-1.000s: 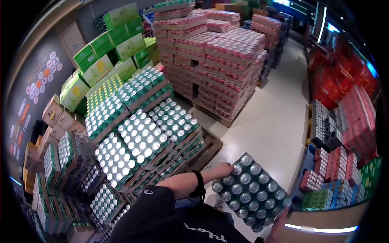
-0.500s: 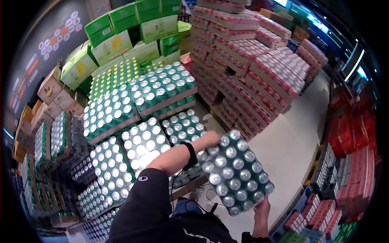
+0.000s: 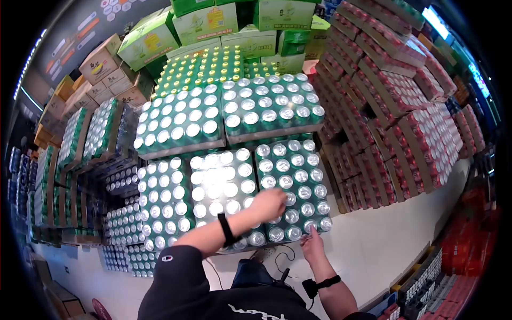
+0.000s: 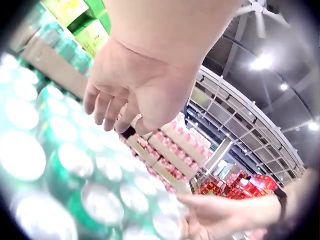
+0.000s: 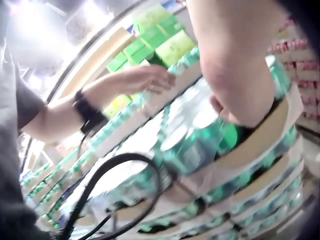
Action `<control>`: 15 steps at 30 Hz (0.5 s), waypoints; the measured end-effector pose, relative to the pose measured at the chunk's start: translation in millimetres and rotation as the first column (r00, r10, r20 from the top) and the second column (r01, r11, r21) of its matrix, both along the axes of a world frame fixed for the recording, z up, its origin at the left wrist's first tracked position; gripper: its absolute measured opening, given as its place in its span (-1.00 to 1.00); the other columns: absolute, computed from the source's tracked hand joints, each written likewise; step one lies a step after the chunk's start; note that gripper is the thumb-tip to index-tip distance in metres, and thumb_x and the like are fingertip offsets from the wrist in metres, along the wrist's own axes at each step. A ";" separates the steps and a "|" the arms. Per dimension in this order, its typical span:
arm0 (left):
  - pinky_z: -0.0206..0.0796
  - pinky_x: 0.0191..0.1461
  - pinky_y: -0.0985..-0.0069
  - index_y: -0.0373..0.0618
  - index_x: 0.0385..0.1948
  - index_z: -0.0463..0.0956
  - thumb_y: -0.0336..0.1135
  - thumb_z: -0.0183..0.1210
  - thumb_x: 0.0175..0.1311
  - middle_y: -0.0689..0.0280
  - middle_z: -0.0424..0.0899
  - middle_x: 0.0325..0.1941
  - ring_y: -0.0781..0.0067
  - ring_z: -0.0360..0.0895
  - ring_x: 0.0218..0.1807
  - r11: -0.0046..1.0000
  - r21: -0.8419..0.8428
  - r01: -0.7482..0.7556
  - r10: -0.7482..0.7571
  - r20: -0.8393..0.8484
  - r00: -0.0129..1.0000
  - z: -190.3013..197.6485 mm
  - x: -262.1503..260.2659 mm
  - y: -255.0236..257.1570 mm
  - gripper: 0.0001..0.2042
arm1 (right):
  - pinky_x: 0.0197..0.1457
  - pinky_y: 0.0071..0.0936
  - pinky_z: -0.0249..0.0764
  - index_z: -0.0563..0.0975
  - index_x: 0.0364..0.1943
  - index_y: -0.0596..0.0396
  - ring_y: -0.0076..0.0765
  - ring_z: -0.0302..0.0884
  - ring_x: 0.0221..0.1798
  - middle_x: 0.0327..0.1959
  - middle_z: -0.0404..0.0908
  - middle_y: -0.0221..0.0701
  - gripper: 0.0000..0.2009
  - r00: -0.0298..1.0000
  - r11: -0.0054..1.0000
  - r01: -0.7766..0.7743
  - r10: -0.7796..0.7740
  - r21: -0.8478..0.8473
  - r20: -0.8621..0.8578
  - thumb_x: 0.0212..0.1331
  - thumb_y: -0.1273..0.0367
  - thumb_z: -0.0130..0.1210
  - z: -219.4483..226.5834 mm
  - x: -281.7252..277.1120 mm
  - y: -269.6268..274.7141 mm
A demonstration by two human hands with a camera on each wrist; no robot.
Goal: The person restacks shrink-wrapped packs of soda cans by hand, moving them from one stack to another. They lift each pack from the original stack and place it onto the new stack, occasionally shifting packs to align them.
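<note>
Green shrink-wrapped can tray (image 3: 292, 186): left hand (image 3: 269, 203) above, right hand (image 3: 311, 242) at edge.

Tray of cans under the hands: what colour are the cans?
Green cans with silver tops; clearest in the head view.

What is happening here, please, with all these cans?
A person is stacking shrink-wrapped cases of green cans in a storeroom. One case of green cans now lies on the front right of the stack of green cases. The left hand rests on its can tops with relaxed fingers, while the right hand touches its near edge. Pallets of red cans stand to the right, and green cartons are piled behind.
</note>
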State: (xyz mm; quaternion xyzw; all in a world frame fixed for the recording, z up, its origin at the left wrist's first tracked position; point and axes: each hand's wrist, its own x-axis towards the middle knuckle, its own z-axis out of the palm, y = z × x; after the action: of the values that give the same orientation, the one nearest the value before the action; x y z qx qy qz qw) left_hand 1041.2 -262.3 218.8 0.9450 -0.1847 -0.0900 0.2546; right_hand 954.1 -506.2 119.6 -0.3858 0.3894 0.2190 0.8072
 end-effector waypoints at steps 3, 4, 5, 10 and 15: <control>0.31 0.05 0.22 -0.19 -0.21 0.43 -0.32 0.11 -0.02 0.11 0.46 -0.08 0.07 0.41 0.03 0.999 -0.003 0.047 -0.047 -0.065 0.997 -27.3 -57.2 -5.0 -0.70 | -0.41 -0.50 0.27 0.39 -0.29 0.02 -0.38 0.44 -0.42 -0.47 0.48 -0.40 -0.78 0.989 0.990 -0.141 0.141 -0.006 0.035 0.28 0.18 -0.06 6.3 -0.5 -11.1; 0.28 0.08 0.22 -0.19 -0.19 0.42 -0.33 0.10 -0.01 0.12 0.44 -0.03 0.09 0.38 0.08 0.999 0.007 0.038 -0.038 0.000 0.999 -23.0 -65.0 -6.3 -0.69 | -0.38 -0.47 0.30 0.40 -0.25 0.04 -0.35 0.49 -0.33 -0.40 0.51 -0.37 -0.77 0.986 0.984 -0.166 0.165 0.070 0.029 0.29 0.18 -0.08 5.2 0.1 -19.9; 0.25 0.11 0.23 -0.20 -0.17 0.42 -0.33 0.09 0.00 0.13 0.41 0.02 0.11 0.35 0.12 1.000 0.017 0.025 -0.026 0.065 0.998 -17.9 -73.0 -8.0 -0.69 | -0.36 -0.47 0.31 0.40 -0.24 0.05 -0.34 0.49 -0.30 -0.37 0.52 -0.35 -0.76 0.978 0.974 -0.209 0.206 0.089 0.043 0.29 0.17 -0.08 2.8 1.5 -26.1; 0.19 0.19 0.22 -0.21 -0.03 0.34 -0.35 0.09 0.02 0.17 0.33 0.18 0.17 0.20 0.30 0.996 0.087 -0.005 -0.009 0.153 0.988 -36.5 -97.4 -15.3 -0.59 | -0.19 -0.45 0.39 0.37 -0.12 0.13 -0.31 0.52 -0.16 -0.20 0.55 -0.28 -0.66 0.848 0.850 -0.526 0.521 0.029 0.098 0.30 0.12 -0.09 2.2 9.0 -50.2; 0.30 0.04 0.24 -0.15 -0.05 0.39 -0.32 0.08 0.08 0.13 0.49 -0.03 0.12 0.41 0.07 0.956 -0.056 -0.288 0.284 -0.063 0.957 -27.5 -143.3 -16.4 -0.65 | -0.12 -0.44 0.39 0.41 -0.08 0.05 -0.32 0.50 -0.08 -0.10 0.53 -0.32 -0.69 0.624 0.650 -0.754 0.753 -0.091 0.207 0.30 0.13 -0.07 -3.2 -1.3 -86.6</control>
State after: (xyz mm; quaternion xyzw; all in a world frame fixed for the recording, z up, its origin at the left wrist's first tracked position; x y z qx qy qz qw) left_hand 898.0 -278.7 191.3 0.9503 -0.0418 -0.0718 0.3000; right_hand 952.9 -592.9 116.4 -0.5335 0.0974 0.4921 0.6810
